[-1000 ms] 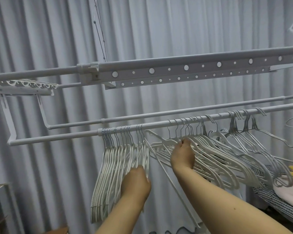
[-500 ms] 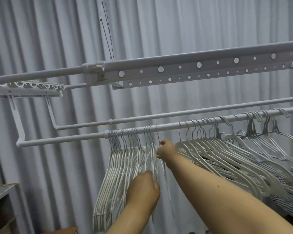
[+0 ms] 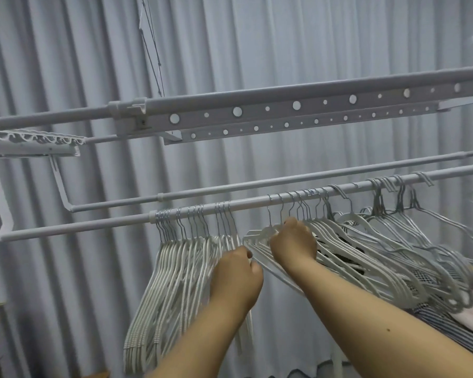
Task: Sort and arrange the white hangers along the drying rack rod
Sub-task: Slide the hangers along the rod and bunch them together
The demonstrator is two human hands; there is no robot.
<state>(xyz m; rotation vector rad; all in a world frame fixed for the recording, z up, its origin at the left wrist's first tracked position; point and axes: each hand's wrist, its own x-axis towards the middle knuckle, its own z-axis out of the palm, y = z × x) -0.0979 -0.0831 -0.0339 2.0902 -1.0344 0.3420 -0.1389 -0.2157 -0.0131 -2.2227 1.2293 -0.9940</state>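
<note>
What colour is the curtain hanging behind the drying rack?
The curtain is plain pale grey with vertical folds, seen best in the head view.

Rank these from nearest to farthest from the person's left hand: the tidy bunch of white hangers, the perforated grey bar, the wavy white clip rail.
1. Tidy bunch of white hangers: at the left hand.
2. Perforated grey bar: above.
3. Wavy white clip rail: far upper left.

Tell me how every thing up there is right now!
Left hand: grips the neat bunch.
Right hand: grips a tilted hanger.
Neat bunch of white hangers: hanging straight.
Messy white plastic hangers: slanted, overlapping.
Grey metal rack rod: level.
Grey pleated curtain: closed.
</note>
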